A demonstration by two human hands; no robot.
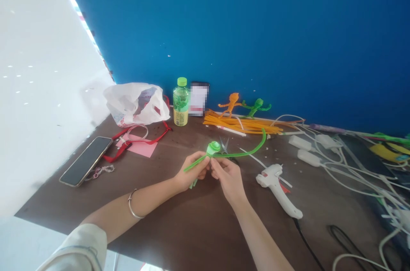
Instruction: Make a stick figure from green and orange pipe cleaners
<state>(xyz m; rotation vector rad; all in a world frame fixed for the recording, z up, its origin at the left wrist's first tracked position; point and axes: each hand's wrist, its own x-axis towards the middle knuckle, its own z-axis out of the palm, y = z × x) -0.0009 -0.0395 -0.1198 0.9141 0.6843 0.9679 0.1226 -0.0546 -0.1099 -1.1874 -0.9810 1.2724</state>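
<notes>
Over the middle of the table, my left hand [193, 171] is closed around a green pipe-cleaner figure [212, 148] with a rounded, coiled top. My right hand [228, 176] pinches at the base of that coiled top, its fingertips against the left ones. A long green pipe cleaner [253, 151] runs out from there to the right and curves up; a shorter green end crosses my left hand. Green strands also show below the left fingers. Scissors [224, 145] lie just behind, partly hidden by the figure and my right hand.
A white glue gun [277, 187] lies to the right, near tangled white cables [336, 164]. Behind are orange pipe cleaners [237, 123], orange [233, 102] and green [256, 106] figures, and a bottle [181, 102]. Leftward are a plastic bag [134, 102], pink paper [144, 146] and a phone [86, 161].
</notes>
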